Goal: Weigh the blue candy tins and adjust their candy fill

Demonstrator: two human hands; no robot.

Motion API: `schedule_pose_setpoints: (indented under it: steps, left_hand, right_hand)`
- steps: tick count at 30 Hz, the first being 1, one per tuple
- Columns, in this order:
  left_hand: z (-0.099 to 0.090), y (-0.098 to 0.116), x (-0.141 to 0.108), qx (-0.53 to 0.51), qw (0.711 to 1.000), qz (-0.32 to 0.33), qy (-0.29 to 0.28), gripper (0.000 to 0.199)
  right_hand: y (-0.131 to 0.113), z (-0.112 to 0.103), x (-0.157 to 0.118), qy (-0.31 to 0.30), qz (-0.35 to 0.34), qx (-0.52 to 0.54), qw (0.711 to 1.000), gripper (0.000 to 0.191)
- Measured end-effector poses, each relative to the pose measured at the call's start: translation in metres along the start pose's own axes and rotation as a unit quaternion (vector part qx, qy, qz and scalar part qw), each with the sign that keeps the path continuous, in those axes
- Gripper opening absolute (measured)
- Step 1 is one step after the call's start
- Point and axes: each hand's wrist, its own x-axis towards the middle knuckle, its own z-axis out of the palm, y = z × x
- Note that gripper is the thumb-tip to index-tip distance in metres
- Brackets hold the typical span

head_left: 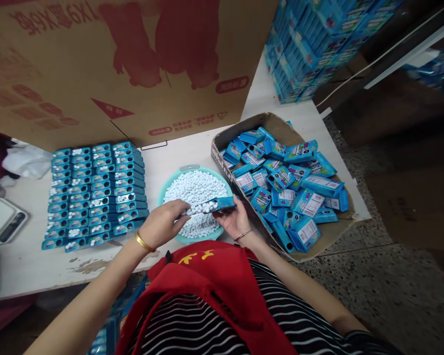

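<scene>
My right hand (237, 219) grips a small blue candy box (226, 202) lying on its side over the bowl, its open end turned to the left. White candies show at that opening. My left hand (166, 223), with a gold bangle at the wrist, is closed, thumb and fingers pinched at the left of a row of white candies leading to the box. What carries this row is mostly covered by candies and fingers, so I cannot tell its kind. Below both hands is a light green bowl (162, 193) heaped with white candies (196, 185).
Rows of filled blue boxes (96, 192) stand at the left. A cut-down carton (222, 165) of loose blue boxes (288, 182) lies at the right. A large cardboard carton (77, 74) walls the back; packed boxes (299, 54) are stacked behind. A white scale (3, 221) sits far left.
</scene>
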Motion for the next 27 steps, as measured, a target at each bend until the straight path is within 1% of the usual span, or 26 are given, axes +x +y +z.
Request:
schedule_pose_setpoints:
  steps: [2, 5, 7, 9, 11, 12, 14, 15, 17, 19, 20, 22, 24, 26, 27]
  left_hand:
    - [-0.010, 0.014, 0.005, 0.063, 0.997, -0.030, -0.029, 0.021]
    - [-0.023, 0.040, 0.010, 0.126, 0.989, -0.063, -0.044, 0.022]
    - [-0.030, 0.056, 0.011, 0.145, 0.986, -0.064, -0.046, 0.022]
    - [-0.037, 0.067, 0.010, 0.150, 0.986, -0.056, -0.050, 0.022]
    - [-0.041, 0.066, 0.007, 0.148, 0.987, -0.048, -0.045, 0.021]
    - [-0.041, 0.060, 0.004, 0.145, 0.988, -0.049, -0.036, 0.020]
    - [-0.035, 0.035, -0.003, 0.139, 0.988, -0.072, -0.013, 0.018]
    - [-0.028, 0.018, -0.006, 0.133, 0.987, -0.094, -0.002, 0.019]
    - [-0.005, -0.019, -0.012, 0.114, 0.984, -0.139, -0.007, 0.020]
    - [0.028, -0.049, -0.014, 0.085, 0.981, -0.174, -0.025, 0.015]
    - [0.047, -0.059, -0.012, 0.075, 0.981, -0.177, -0.028, 0.013]
    - [0.085, -0.068, -0.002, 0.047, 0.984, -0.170, -0.025, 0.014]
    - [0.118, -0.064, 0.014, 0.017, 0.987, -0.159, -0.010, 0.016]
    - [0.142, -0.057, 0.029, -0.015, 0.988, -0.151, 0.010, 0.020]
    - [0.149, -0.055, 0.034, -0.030, 0.988, -0.147, 0.019, 0.021]
  right_hand:
    - [0.003, 0.001, -0.001, -0.003, 0.008, -0.003, 1.000, 0.031]
    - [0.007, 0.000, 0.000, -0.001, 0.019, -0.007, 1.000, 0.031]
    - [0.008, 0.000, 0.001, -0.001, 0.022, -0.006, 1.000, 0.030]
    - [0.008, 0.000, 0.002, -0.001, 0.021, -0.004, 1.000, 0.030]
    - [0.007, 0.000, 0.003, 0.001, 0.020, -0.003, 1.000, 0.030]
    - [0.006, 0.000, 0.003, 0.001, 0.021, -0.002, 1.000, 0.030]
    - [0.003, -0.001, 0.003, 0.002, 0.021, 0.001, 1.000, 0.031]
    - [0.000, -0.002, 0.003, 0.004, 0.019, 0.005, 1.000, 0.031]
    - [-0.005, -0.005, 0.003, 0.011, 0.012, 0.014, 1.000, 0.030]
    - [-0.010, -0.007, 0.003, 0.024, 0.003, 0.019, 1.000, 0.031]
    - [-0.012, -0.008, 0.003, 0.031, 0.000, 0.018, 0.999, 0.032]
    - [-0.016, -0.009, 0.002, 0.041, -0.003, 0.011, 0.999, 0.032]
    - [-0.018, -0.009, 0.001, 0.050, -0.006, 0.005, 0.999, 0.032]
    - [-0.019, -0.009, -0.001, 0.057, -0.010, 0.002, 0.998, 0.031]
    - [-0.019, -0.009, -0.003, 0.059, -0.012, 0.003, 0.998, 0.031]
